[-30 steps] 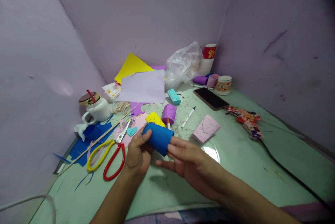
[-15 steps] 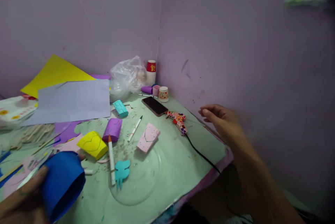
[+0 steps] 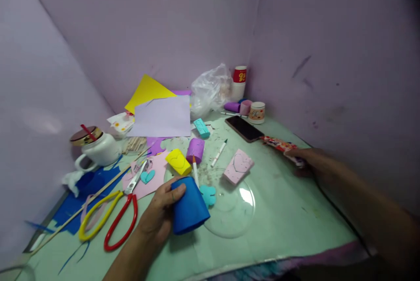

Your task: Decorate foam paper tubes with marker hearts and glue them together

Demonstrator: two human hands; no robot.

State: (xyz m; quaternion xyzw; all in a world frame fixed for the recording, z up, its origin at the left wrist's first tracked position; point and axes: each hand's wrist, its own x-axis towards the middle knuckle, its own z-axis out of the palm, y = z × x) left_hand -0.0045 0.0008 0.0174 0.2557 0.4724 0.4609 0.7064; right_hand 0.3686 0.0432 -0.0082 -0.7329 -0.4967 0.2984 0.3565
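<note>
My left hand (image 3: 162,208) is closed around a blue cup-shaped piece (image 3: 190,211), tilted above the table's near side. On the right, my right hand (image 3: 310,160) grips the handle of a flower-patterned glue gun (image 3: 278,143), its black cord trailing towards the front edge. The glue gun's tip points at a dark phone (image 3: 244,128). Nearest the blue cup are a turquoise cut-out (image 3: 208,195), an orange-tipped marker (image 3: 195,171) and a yellow piece with a drawn heart (image 3: 178,161). A pink piece with a heart outline (image 3: 239,167) lies between my hands.
Scissors (image 3: 126,193) with yellow and red handles lie left among paper scraps and a long stick. Behind them stands a white mug (image 3: 103,149). Paper sheets (image 3: 164,117), a plastic bag (image 3: 210,90) and paper cups (image 3: 239,82) line the back wall. A clear round plate (image 3: 241,224) lies in front.
My right hand has come down onto the glue gun and closed around its handle. The view has swung left, bringing the scissors and mug into sight. My left hand still holds the blue cup.
</note>
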